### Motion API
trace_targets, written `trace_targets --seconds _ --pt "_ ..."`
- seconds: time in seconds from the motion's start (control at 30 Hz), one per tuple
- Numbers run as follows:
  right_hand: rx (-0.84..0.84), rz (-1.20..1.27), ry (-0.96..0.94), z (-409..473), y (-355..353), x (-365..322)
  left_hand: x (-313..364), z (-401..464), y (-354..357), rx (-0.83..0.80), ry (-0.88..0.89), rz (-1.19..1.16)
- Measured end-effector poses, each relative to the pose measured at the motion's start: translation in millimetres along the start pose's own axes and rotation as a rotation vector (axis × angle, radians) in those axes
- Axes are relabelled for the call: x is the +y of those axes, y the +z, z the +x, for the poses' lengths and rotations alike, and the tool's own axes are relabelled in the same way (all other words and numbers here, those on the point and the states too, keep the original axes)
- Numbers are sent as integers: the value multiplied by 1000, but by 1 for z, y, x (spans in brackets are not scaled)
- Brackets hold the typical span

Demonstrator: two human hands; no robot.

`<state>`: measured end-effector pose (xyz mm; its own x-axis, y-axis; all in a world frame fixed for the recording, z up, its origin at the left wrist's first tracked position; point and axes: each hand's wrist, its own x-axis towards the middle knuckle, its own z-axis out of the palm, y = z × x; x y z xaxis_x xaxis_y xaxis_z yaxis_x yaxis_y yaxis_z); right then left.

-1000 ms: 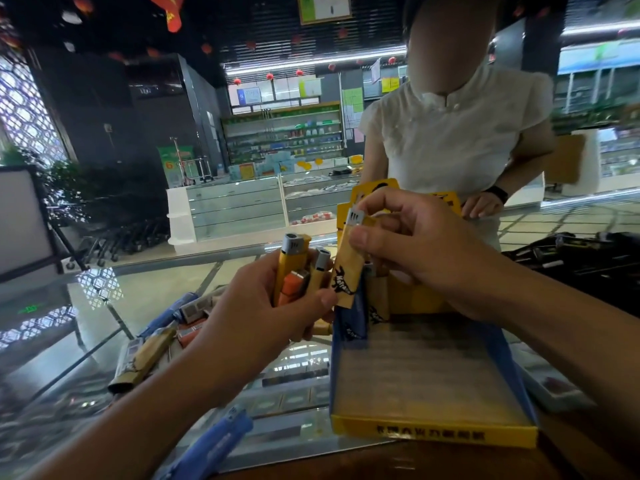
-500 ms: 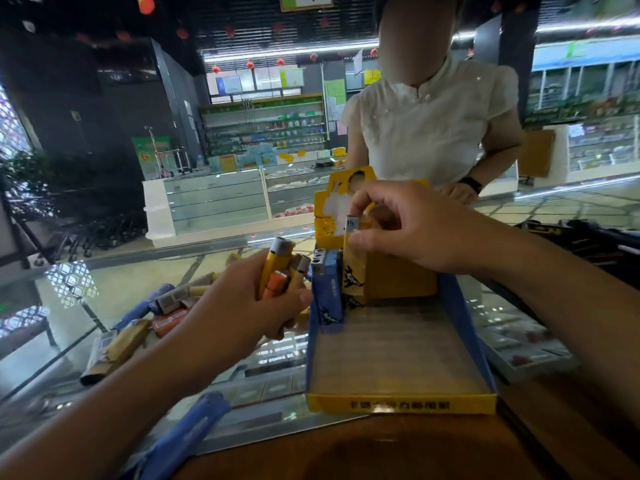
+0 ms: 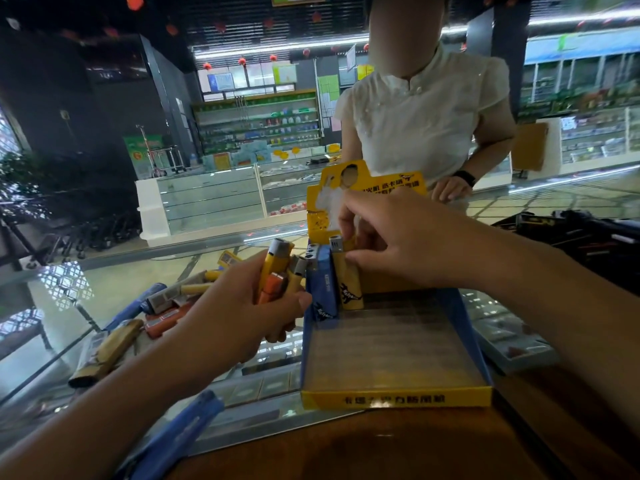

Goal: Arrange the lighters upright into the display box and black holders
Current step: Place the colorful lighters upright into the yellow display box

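A yellow and blue display box (image 3: 394, 398) lies on the glass counter in front of me. At its back left corner a blue lighter (image 3: 323, 289) stands upright, and a yellow lighter (image 3: 348, 282) stands right beside it. My right hand (image 3: 391, 242) rests on the yellow lighter's top and side, fingers pinched around it. My left hand (image 3: 239, 317), just left of the box, clutches a bunch of yellow and orange lighters (image 3: 278, 273). The black holders (image 3: 581, 244) are a dark blurred mass at the right.
Several loose lighters (image 3: 162, 303) lie in a pile on the glass at the left, and a blue one (image 3: 183, 434) lies near the front edge. A person in a white top (image 3: 422, 123) stands across the counter, one hand on it. A wooden surface (image 3: 346, 448) is below the box.
My right hand carried the yellow lighter down from beside my left hand and stood it in the box next to the blue one. My left hand kept its bunch.
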<state>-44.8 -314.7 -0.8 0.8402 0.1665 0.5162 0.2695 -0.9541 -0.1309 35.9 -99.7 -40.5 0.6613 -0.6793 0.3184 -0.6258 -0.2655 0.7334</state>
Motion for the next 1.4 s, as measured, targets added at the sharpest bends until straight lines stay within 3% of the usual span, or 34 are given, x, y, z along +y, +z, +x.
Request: trace_targets --seconds 0.83,0.93,1.07,1.17,1.4 --pt "-134 37 81 -4 6 -3 5 -3 -4 -53 3 -36" --pt "-55 3 93 -4 0 -4 7 -4 -12 -40 23 -48" --pt "186 248 -5 -4 0 -19 12 -8 -13 33 46 -114" --pt "138 487 -26 -4 8 -35 18 -11 -8 74 109 -112" --pt "195 578 -33 -3 14 -32 21 -12 -9 123 120 -238"
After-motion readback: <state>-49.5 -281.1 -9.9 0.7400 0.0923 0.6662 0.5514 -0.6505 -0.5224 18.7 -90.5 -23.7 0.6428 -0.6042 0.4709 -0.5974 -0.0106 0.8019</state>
